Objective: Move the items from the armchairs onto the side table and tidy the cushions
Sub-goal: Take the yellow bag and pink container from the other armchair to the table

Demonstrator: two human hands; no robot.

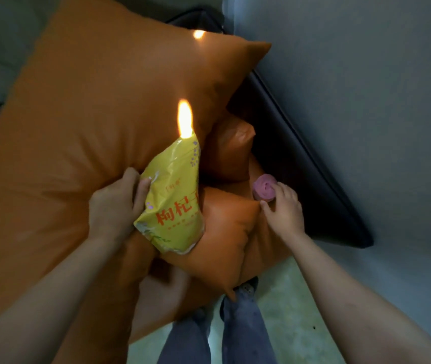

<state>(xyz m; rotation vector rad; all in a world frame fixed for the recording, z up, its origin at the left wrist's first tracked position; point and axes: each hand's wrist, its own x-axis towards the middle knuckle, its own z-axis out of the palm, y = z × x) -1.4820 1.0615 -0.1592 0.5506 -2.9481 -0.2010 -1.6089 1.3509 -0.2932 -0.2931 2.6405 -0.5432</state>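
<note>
Against the large orange cushion (91, 114), which fills the left of the view, a yellow packet (172, 200) stands nearly upright. It is a glossy, crinkled bag with big red characters across its lower front and small purple marks near its pointed top, where a bright patch of glare sits. It looks sealed, and what it holds cannot be seen. The left hand (114, 206) grips it by the left edge, fingers curled round the plastic. The packet's bottom corner overlaps a smaller orange cushion (224, 232) lying in front, and a third orange cushion (230, 151) is tucked behind that one, deeper in the dark armchair (301, 153). To the right of the packet, well apart from it, is a pink roll (264, 189), a short cylinder with a spiral end turned to the camera. The right hand (285, 208) pinches it, thumb below and fingers along its right side, just above the smaller cushion's far corner. Legs (240, 324) in blue jeans stand on a pale floor (282, 311) below, beside a grey wall (366, 101).
</note>
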